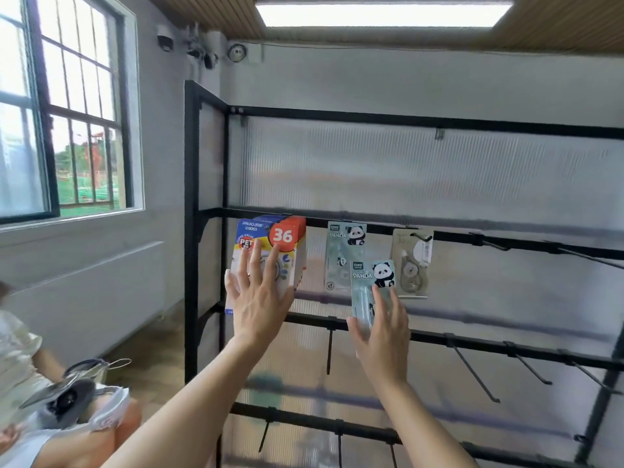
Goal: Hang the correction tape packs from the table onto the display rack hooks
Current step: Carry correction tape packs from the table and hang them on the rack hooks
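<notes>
Both arms were raised to the black display rack [191, 231]. Left hand [260, 300]: fingers straight and spread wide, laid flat on the front of the blue-and-red packs [287, 236], a thick stack marked "36" hanging at the left end of the middle rail [472, 236]. Right hand [383, 329]: gripped a loose panda pack [371, 278] by its lower part, thumb on the left edge, fingers over the front; card upright, below the middle rail and not on a hook. Just behind and above it a hung panda pack [344, 255] was on that rail, with a beige pack [412, 265] beside it to the right. Bare hooks [476, 373] jutted from the lower rails. A seated person [20, 359] was at far left, under the window [71, 106].
</notes>
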Tool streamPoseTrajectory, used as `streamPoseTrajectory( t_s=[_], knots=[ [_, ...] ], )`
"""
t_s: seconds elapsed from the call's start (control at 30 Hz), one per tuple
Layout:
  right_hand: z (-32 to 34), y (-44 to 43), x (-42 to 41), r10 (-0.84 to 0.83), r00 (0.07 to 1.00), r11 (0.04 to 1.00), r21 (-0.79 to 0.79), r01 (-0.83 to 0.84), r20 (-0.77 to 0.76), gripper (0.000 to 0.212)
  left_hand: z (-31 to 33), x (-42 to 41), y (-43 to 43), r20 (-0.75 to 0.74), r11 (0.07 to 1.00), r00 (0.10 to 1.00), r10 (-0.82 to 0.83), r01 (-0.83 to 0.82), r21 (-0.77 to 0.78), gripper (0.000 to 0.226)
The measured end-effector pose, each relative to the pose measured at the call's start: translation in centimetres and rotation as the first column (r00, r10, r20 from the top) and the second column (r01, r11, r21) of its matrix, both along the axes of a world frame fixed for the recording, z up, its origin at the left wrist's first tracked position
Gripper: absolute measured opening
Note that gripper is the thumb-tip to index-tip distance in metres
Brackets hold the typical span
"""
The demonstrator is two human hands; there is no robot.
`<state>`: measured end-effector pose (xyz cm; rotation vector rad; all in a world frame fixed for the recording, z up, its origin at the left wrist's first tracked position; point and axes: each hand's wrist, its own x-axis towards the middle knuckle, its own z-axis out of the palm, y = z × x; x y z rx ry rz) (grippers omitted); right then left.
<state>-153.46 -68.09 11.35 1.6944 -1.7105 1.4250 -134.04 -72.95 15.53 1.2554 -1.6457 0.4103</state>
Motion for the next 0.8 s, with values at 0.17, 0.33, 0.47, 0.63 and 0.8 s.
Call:
streamPoseTrajectory(
  t_s=[0.17, 0.33, 0.47, 0.63, 0.8],
  knots=[
    [0.7, -0.7, 0.3, 0.028, 1.0, 0.999, -0.037, -0.028, 0.001, 0.063, -0.2, 0.4, -0.5, -0.079, 0.999, 0.997, 0.018, -0.021, -0.037, 0.082],
    [0.6, -1.4, 1.1, 0.072, 0.997, 0.996, -0.061, -0.072, -0.004, 0.067, -0.3, 1.0, -1.2, -0.054, 0.998, 0.998, 0.019, -0.022, -0.06, 0.078],
    [0.4, -2.0, 1.4, 0.106, 0.994, 0.992, -0.066, -0.106, 0.004, 0.066, 0.2, 0.8, -1.2, -0.065, 0.997, 0.998, 0.014, -0.018, -0.069, 0.073],
    [0.2, -2.6, 1.5, 0.125, 0.992, 0.991, -0.055, -0.124, 0.015, 0.064, 0.5, 0.4, -1.0, -0.053, 0.996, 0.999, -0.008, 0.003, -0.088, 0.072],
    [-0.4, -3.0, 1.9, 0.12, 0.993, 0.991, -0.052, -0.12, 0.016, 0.068, -0.3, 0.5, -1.8, -0.045, 1.0, 0.999, -0.011, 0.011, -0.018, 0.075]
  ],
)
